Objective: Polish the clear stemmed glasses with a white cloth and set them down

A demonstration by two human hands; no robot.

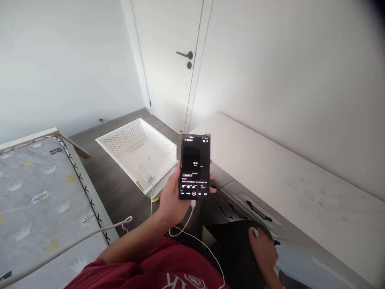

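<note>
Black phone [194,167]: standing upright in the left hand [172,198], screen lit and facing the camera, thumb side wrapping its left edge, fingertips showing past its right edge.
Left hand state: closing around the phone's lower half; the grip is looking one-handed and low, so the top of the phone is standing free above the fingers.
White cable [183,224]: plugging into the phone's bottom edge just below the palm, looping down under the wrist and trailing across the red shirt [168,273] towards the body.
Right hand [264,249]: resting low and to the right, well apart from the phone, fingers curling over a dark rounded thing with something small and white under the fingertips; whether it is gripping or only resting I cannot tell.
Cable risk: the loop is hanging slack under the wrist, so a lift or turn of the left hand is likely to snag it and tug the plug or tip the phone.
Drop risk: with only the lower half held, a tug is likely to send the phone forward, towards the dark floor and the white perforated tray [141,154] lying beyond the hand.
Grey drawer fronts [240,204]: lying just right of and below the left hand, close enough for the phone's edge to be knocking them if the hand swings right.
</note>
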